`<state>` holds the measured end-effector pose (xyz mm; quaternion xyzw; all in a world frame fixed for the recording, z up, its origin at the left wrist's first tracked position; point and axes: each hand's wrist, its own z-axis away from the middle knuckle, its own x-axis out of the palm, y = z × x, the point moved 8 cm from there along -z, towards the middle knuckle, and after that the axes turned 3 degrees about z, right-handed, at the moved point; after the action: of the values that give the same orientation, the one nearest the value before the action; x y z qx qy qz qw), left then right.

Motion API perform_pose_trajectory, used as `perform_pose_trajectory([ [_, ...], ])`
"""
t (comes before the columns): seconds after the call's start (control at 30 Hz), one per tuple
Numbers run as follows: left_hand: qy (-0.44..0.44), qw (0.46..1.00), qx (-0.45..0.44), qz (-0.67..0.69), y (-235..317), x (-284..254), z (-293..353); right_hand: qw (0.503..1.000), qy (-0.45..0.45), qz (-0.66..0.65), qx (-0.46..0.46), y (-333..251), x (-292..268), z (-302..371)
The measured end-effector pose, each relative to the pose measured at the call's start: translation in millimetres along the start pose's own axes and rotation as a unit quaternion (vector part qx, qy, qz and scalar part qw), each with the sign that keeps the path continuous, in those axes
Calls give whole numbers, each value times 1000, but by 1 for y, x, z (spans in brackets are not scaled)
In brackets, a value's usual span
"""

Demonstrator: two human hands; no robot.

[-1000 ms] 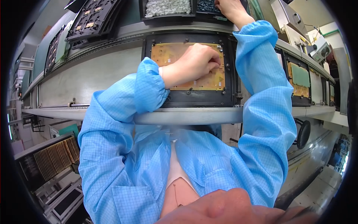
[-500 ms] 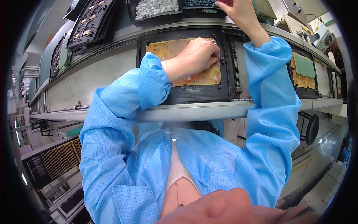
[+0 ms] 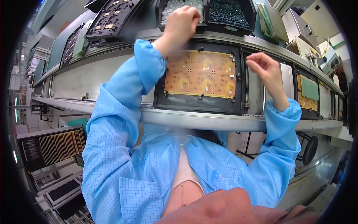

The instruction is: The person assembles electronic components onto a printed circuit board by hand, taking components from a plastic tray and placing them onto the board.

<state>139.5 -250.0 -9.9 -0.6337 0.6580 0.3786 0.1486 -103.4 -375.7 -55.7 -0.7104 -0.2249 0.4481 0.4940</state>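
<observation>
Over the bin of small white parts [image 3: 169,9], my left hand [image 3: 179,28] is bent with its fingers curled together, slightly blurred; whatever they hold is hidden. My right hand [image 3: 267,72] hovers just right of the framed board, thumb and fingertips pinched, and anything between them is too small to make out. An orange panel of circuit boards [image 3: 201,72] lies flat in a black carrier frame [image 3: 197,102] on the conveyor. One small white part [image 3: 232,76] sits near the panel's right edge.
Right of the white parts stands a bin of dark blue parts [image 3: 229,13]. Black trays [image 3: 113,18] lean at the far left. Another carrier with a green sheet on its board [image 3: 309,89] sits further right. A metal rail [image 3: 194,116] runs along the near edge.
My left hand has left the panel and moved up to the white parts bin. My right hand has come down from the dark blue bin to beside the carrier frame. The view has shifted.
</observation>
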Motion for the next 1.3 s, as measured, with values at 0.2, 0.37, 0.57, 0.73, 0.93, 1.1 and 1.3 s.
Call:
perform_pose_trajectory([
  [0.2, -147, 986, -44, -67, -43, 44, -23, 987, -22, -124, 97, 28, 16, 25],
  [0.37, -173, 979, -106, -15, -58, 41, -30, 982, -50, -131, 126, 23, 27, 38],
  [0.57, -114, 978, -131, 111, -57, 21, -29, 978, -37, -139, 148, 26, 28, 45],
  [0.73, -75, 967, -136, 203, -36, -10, -21, 995, 8, 103, 5, 4, 26, 40],
  [0.93, -121, 916, -211, 320, -19, -30, 10, 959, 17, 270, -80, -22, 30, 43],
  [1.1, -134, 898, -232, 348, -8, -37, 31, 941, 40, 318, -108, -25, 30, 47],
  [1.3, -141, 861, -260, 413, -7, -32, 43, 897, 50, 413, -153, -38, 37, 46],
])
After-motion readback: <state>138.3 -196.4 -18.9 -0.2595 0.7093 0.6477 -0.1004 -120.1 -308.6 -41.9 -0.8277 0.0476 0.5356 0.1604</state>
